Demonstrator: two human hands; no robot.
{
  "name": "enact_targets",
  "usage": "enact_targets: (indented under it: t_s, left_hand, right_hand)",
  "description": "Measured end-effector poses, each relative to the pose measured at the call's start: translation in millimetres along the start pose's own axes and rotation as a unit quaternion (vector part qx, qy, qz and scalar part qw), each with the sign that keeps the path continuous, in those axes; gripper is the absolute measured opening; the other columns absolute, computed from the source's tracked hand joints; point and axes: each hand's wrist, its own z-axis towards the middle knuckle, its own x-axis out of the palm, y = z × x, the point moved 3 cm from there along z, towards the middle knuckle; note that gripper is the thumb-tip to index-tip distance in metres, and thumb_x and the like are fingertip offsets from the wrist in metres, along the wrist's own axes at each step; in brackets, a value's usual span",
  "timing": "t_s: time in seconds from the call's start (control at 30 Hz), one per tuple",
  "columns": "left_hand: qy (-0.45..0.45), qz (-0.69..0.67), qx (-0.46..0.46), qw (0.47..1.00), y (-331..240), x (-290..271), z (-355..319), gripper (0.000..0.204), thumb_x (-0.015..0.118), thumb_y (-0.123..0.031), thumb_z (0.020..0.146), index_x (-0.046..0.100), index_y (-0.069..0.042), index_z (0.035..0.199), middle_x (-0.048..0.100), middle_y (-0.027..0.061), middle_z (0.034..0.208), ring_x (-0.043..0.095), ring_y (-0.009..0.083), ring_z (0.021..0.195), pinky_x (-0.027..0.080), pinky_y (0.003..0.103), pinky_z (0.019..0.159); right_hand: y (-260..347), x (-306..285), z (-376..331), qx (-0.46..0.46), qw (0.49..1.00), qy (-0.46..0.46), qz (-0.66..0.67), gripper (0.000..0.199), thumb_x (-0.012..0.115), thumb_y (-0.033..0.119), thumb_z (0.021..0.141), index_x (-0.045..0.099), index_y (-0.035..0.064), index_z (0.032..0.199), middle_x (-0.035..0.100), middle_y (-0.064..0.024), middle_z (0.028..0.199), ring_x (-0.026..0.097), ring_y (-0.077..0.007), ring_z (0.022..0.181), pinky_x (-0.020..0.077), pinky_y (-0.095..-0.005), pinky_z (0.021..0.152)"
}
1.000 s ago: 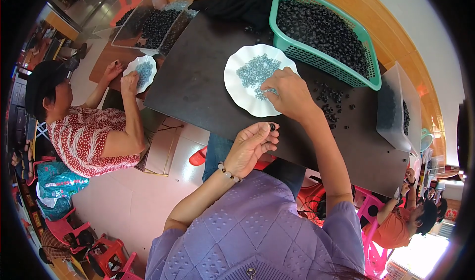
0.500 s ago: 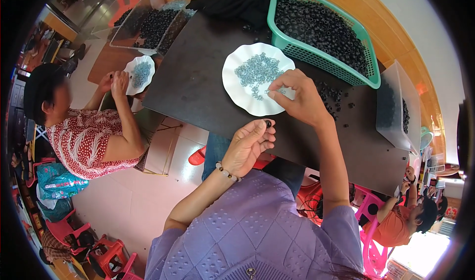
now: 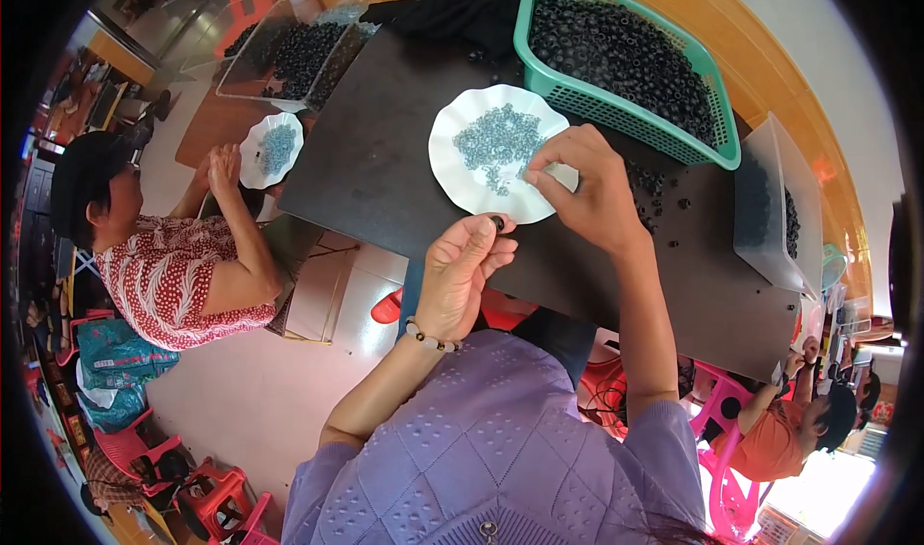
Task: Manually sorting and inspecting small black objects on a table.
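Between the thumb and forefinger of my left hand (image 3: 465,266) is a small black ring-shaped part (image 3: 498,224), held just off the near rim of a white scalloped plate (image 3: 450,181). On the plate lies a loose pile of tiny translucent bluish pieces (image 3: 496,136). My right hand (image 3: 583,181) hangs over the plate's right side, thumb and fingertips pinched together. Whatever is between those fingertips is too small to make out. A beaded bracelet circles my left wrist.
A green basket (image 3: 630,121) full of black parts stands beyond the plate. Loose black parts (image 3: 651,187) and a clear bin (image 3: 770,208) are at the right of the dark table (image 3: 366,150). A person (image 3: 192,246) at left works beside another white plate (image 3: 248,150).
My left hand has moved up and slightly left with the black part, closer to the plate. My right hand has shifted slightly. The person at left has drawn their hands off their plate.
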Motion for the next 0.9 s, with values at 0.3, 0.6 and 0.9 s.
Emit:
enact_targets:
  t_s: [0.3, 0.6, 0.9]
  left_hand:
    - [-0.018, -0.023, -0.062, 0.998, 21, -15, -7, 0.025, 0.058, -0.022, 0.095, 0.062, -0.001, 0.107, 0.066, 0.0073, 0.103, 0.064, 0.0105, 0.084, 0.052, 0.024, 0.077]
    - [0.002, -0.007, -0.069, 0.998, 20, -17, -10, 0.025, 0.055, -0.024, 0.096, 0.061, -0.001, 0.105, 0.064, 0.0075, 0.102, 0.062, 0.0108, 0.083, 0.052, 0.026, 0.076]
    - [0.012, -0.003, -0.063, 0.998, 22, -18, -11, 0.025, 0.054, -0.024, 0.096, 0.061, -0.001, 0.105, 0.064, 0.0075, 0.103, 0.062, 0.0106, 0.082, 0.052, 0.026, 0.076]
  right_hand:
    - [-29, 18, -5, 0.059, 0.993, 0.056, -0.090, 0.010, 0.069, 0.004, 0.074, 0.068, 0.0057, 0.084, 0.064, -0.0081, 0.082, 0.057, -0.0253, 0.082, 0.0460, -0.0339, 0.072]
    - [-29, 37, 2, 0.054, 0.978, 0.147, -0.138, 0.013, 0.065, 0.005, 0.076, 0.069, 0.0086, 0.087, 0.065, -0.0064, 0.084, 0.057, -0.0271, 0.082, 0.0469, -0.0356, 0.074]
    - [-24, 42, 2, -0.003, 0.971, 0.160, -0.179, 0.010, 0.065, 0.007, 0.073, 0.065, 0.0083, 0.083, 0.064, -0.0067, 0.080, 0.058, -0.0285, 0.083, 0.0465, -0.0391, 0.073]
